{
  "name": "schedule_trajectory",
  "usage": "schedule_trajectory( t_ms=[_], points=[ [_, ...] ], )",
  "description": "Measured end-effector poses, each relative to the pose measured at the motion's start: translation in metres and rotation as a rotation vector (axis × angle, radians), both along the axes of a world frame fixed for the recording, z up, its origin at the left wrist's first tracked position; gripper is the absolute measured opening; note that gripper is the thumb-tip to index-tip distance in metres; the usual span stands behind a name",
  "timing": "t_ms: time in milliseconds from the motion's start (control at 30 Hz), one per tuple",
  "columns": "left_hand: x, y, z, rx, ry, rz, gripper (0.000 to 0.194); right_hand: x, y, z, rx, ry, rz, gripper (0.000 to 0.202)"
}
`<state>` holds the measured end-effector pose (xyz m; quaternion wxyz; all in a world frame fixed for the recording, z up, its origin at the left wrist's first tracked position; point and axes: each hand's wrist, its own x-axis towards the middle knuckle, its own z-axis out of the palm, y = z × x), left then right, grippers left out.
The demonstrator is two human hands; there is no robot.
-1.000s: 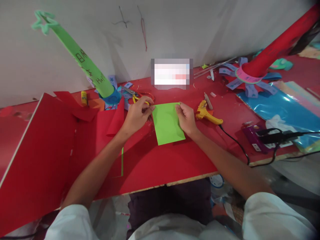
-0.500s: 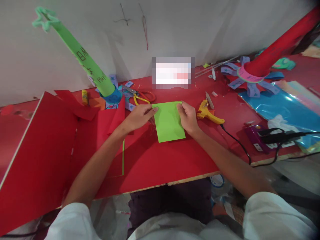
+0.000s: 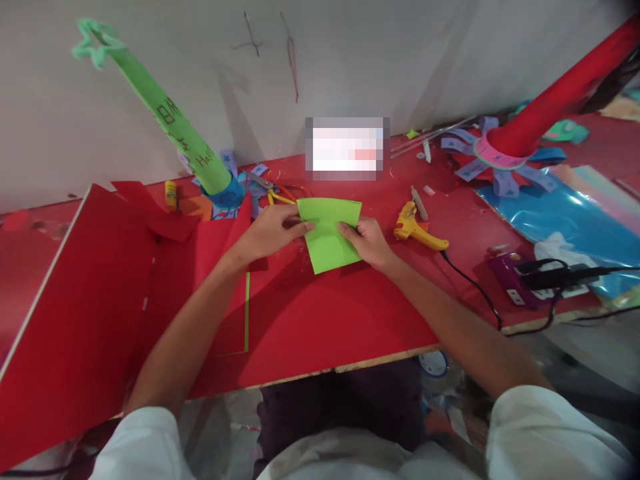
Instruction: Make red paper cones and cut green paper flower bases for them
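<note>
A bright green sheet of paper (image 3: 331, 233) is held up above the red table between both hands. My left hand (image 3: 277, 230) pinches its left edge, thumb on the near face and fingers behind. On the opposite edge my right hand (image 3: 371, 241) grips it the same way, its thumb lying flat on the sheet. Scissors with yellow and red handles (image 3: 283, 193) lie just beyond my left hand. To the right of my right hand rests a yellow glue gun (image 3: 417, 228) with a black cord.
A large red folded board (image 3: 85, 300) stands open at left, near a green paper tube (image 3: 170, 120) and a glue stick (image 3: 171, 195). At right are a purple power strip (image 3: 513, 280), blue plastic sheeting (image 3: 525, 207) and a red tube (image 3: 555, 100). The table's front edge (image 3: 335, 370) runs before me.
My right hand has slid down from the sheet's top corner to its right side. The sheet is raised slightly and tilted, its lower edge higher than before.
</note>
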<state>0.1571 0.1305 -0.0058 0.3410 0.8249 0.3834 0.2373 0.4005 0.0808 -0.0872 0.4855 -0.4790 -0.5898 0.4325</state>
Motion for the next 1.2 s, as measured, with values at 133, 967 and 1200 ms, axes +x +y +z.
schedule_trajectory(
  t_ms=[133,967,1200],
  points=[
    [-0.003,-0.004,0.008,-0.041,0.093,-0.102,0.042,-0.002,-0.002,0.005,0.062,-0.026,0.025,0.065],
    [-0.006,-0.007,0.024,0.186,0.368,0.037,0.052,-0.001,-0.004,0.006,-0.110,-0.063,0.222,0.061],
    [-0.011,-0.002,0.024,0.266,0.332,0.115,0.049,0.005,-0.002,0.003,-0.063,-0.247,0.224,0.066]
  ],
)
